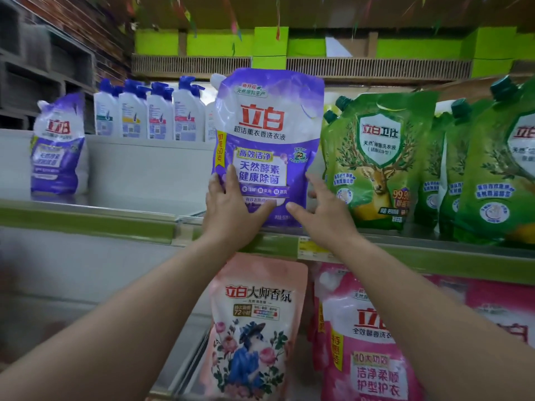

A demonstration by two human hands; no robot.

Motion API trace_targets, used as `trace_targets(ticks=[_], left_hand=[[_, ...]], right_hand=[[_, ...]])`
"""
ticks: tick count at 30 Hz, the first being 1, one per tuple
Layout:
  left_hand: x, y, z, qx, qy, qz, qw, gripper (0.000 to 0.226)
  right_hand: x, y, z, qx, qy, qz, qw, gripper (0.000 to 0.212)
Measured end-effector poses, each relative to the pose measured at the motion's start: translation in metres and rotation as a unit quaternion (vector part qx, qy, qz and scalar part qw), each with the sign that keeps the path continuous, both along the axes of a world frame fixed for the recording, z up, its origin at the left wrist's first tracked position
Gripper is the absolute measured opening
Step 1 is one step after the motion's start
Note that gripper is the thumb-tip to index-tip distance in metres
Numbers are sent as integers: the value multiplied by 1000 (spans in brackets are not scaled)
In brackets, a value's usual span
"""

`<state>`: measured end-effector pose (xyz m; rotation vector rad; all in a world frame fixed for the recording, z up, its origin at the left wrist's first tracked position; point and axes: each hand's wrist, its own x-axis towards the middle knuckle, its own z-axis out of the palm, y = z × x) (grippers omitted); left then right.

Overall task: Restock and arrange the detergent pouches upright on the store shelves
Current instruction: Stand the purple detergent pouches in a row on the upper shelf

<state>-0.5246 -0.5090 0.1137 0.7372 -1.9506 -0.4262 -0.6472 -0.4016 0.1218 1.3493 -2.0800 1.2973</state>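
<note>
Head view. A purple detergent pouch (267,146) stands upright at the front edge of the upper shelf (86,224), its base resting on the shelf and its white spout at the upper left corner. The left hand (231,204) holds the pouch's lower left side, with the thumb lying across the front near the base and the fingers (215,180) reaching up along the pouch's left edge. The right hand (321,211) is at the pouch's lower right corner, fingers loosely extended; the thumb touches the front near the base, and the other fingertips lie along the right edge, where full contact cannot be told. Just right of the purple pouch, green detergent pouches (379,160) stand upright in a row on the same shelf. Well left of it stands a second purple pouch (59,146), and behind and left of it a row of white spray bottles (150,111) with blue caps. Below the purple pouch, on the lower shelf, stand a peach floral pouch (257,328) and, right of that, a pink pouch (364,337).
</note>
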Motion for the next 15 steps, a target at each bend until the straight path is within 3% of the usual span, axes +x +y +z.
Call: trace_targets(ticks=[6,12,15], left_hand=[[-2,3,-1,4,-81,35,996,108],[-9,16,-6,20,-27,53,998,102],[-13,24,-10,-47,-18,70,996,94]], right_hand=[[-2,-8,-2,28,25,-25,999,78],[-2,-5,-5,29,41,-19,999,80],[-1,-2,-4,19,24,-10,999,77]])
